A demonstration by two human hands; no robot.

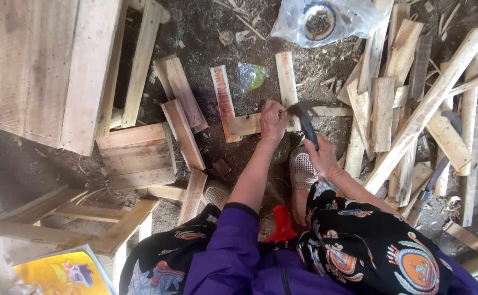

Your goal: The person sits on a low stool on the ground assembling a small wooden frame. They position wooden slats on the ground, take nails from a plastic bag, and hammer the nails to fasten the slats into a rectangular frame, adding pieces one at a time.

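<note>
Hammer (pixel 306 121) with dark head, blue-black handle

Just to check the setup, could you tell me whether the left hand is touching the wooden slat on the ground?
Touching. The head view shows the left hand pressed down on the wooden slat, no gap visible.

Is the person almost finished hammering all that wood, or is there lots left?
Some looks done: a built crate lies on the ground, with a bigger one beside it. In hand now: the left hand steadies crossed slats, apparently pinching a nail too small to make out, while the right hand has a hammer in its grip. Probably plenty is left: a big pile of loose slats waits nearby.
</note>
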